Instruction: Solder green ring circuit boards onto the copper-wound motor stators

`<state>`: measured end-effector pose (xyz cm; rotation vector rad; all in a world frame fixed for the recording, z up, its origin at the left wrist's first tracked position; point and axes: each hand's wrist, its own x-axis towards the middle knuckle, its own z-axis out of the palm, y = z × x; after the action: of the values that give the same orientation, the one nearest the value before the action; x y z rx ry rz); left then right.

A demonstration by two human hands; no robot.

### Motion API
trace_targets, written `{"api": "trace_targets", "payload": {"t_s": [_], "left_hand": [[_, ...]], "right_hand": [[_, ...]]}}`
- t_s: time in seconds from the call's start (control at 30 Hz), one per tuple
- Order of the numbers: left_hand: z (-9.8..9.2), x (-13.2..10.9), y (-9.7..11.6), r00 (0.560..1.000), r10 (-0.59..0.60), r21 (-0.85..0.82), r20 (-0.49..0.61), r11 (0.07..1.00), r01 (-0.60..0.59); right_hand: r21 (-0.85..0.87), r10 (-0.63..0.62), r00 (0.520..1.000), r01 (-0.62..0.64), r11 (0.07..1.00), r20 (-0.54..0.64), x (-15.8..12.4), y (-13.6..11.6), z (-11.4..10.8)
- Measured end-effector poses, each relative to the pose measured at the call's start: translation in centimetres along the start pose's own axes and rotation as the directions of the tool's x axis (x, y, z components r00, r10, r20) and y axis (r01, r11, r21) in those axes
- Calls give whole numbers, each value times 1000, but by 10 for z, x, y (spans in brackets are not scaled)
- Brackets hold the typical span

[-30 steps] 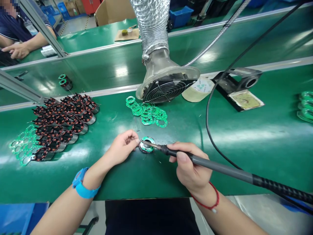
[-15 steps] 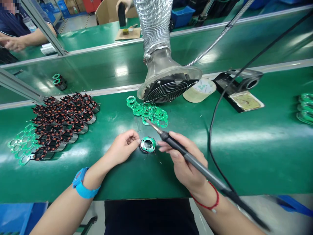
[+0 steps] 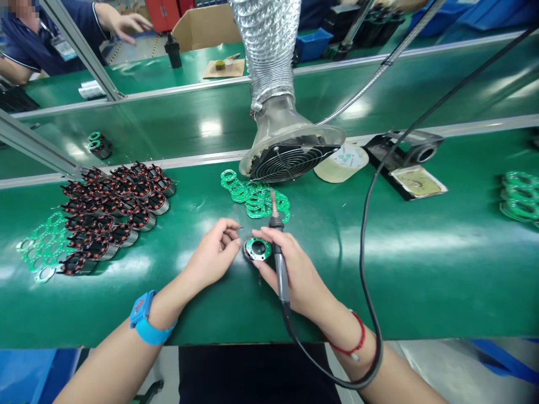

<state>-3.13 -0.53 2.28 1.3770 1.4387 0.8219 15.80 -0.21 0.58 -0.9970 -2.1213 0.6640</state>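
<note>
My right hand (image 3: 297,275) holds a soldering iron (image 3: 280,269) upright against the fingers, its tip pointing away from me. The thumb and fingertips of that hand also touch the sides of a motor stator topped by a green ring-shaped circuit board (image 3: 264,250). Just left of the stator, my left hand (image 3: 214,251) is closed in a pinch. A thin dark end sticks out by its fingertips; I cannot make out what it is. Beyond the hands lies a loose pile of green ring boards (image 3: 256,201).
A block of copper-wound stators (image 3: 113,210) stands at left beside more ring boards (image 3: 42,247). A fume extractor hood (image 3: 292,146) hangs above the pile. Tape roll (image 3: 342,163), iron stand (image 3: 404,157) and stacked boards (image 3: 520,196) are at right. The iron's cable (image 3: 365,252) loops over my right forearm. Across the bench, a person's hand (image 3: 126,25) is raised.
My right hand has moved left onto the stator, and the iron has swung from slanting to nearly upright. My left hand stays beside the stator. Across the bench, a black part now stands released.
</note>
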Motion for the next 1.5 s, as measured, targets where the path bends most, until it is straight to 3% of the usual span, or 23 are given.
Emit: {"api": "trace_targets", "payload": {"t_s": [0.07, 0.13, 0.2, 0.33, 0.53, 0.73, 0.87, 1.17, 1.33, 1.5], "left_hand": [[-5, -1, -1, 998, 11, 13, 62, 1000, -12], [-9, -3, 0, 985, 40, 77, 168, 996, -54], [-10, -4, 2, 976, 67, 119, 207, 988, -93], [-4, -4, 2, 991, 59, 3, 119, 998, -59], [5, -2, 0, 993, 14, -155, 117, 988, 4], [5, 0, 4, 996, 7, -104, 86, 995, 2], [4, 0, 5, 992, 63, -36, 113, 998, -59], [3, 2, -1, 995, 23, -56, 98, 998, -18], [3, 2, 0, 998, 19, 43, 62, 999, -21], [4, 2, 3, 999, 18, 112, 49, 993, -24]], "right_hand": [[-21, 26, 999, -27, 999, -48, 0, 4, 0], [-43, 7, 999, -9, 999, -48, 0, 7, 0], [-79, -33, 999, 30, 996, -37, -1, 9, -1], [-119, -66, 998, 63, 991, -24, -1, 7, -1], [-71, -224, 974, 224, 972, 11, 1, -4, -3], [-90, -190, 981, 186, 978, -31, 0, -6, -4], [-49, -223, 973, 220, 974, -66, 0, -6, -3], [28, -123, 988, 125, 992, -89, -2, -9, -2], [251, 30, 966, 37, 967, -258, -10, -7, -6], [420, 159, 895, 34, 907, -417, -21, -2, -9]]}}
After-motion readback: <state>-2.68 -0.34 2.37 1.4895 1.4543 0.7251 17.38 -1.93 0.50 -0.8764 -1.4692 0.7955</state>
